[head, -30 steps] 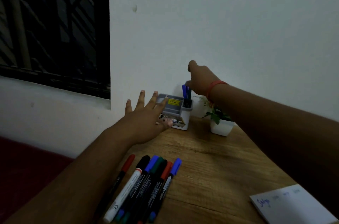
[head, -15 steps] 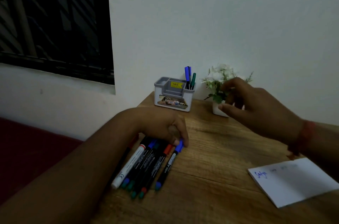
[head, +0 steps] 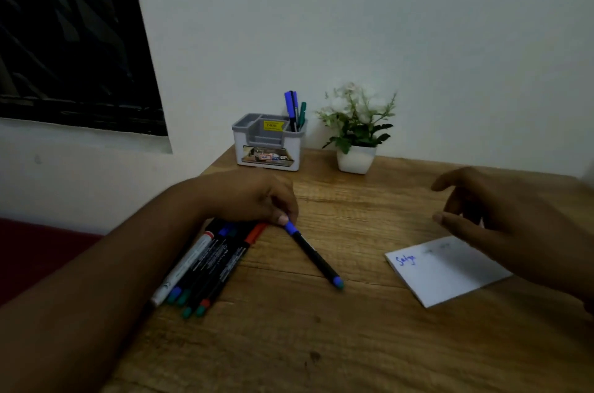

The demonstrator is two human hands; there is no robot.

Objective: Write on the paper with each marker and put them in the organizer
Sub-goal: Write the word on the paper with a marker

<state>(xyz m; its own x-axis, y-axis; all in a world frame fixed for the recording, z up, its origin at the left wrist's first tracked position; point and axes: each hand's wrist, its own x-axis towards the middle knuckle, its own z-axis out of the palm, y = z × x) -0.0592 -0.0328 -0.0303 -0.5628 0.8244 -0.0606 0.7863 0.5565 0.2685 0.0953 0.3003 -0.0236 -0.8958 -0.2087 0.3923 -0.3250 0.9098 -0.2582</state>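
Where the wooden worktop meets a pale plain wall, a grey-and-white organizer stands at the back edge, with a blue marker and a green marker upright in its rear right compartment. Just beside it to the right sits a small white pot of white flowers. A dark window fills the upper left, above a pale sill, and a strip of red surface shows low on the left past the worktop's edge. The light is dim and the wood grain runs across the view.

On the left, the left hand rests knuckles-up over the far ends of a row of markers lying side by side; its fingers pinch the blue cap end of a black-bodied marker with blue ends, which lies slanted on the wood, apart from the row, its other end pointing toward the paper. The paper, white with blue writing at its left corner and fainter marks beside it, lies flat near the right edge. The right hand hovers above the paper's far side, fingers loosely spread and holding nothing.
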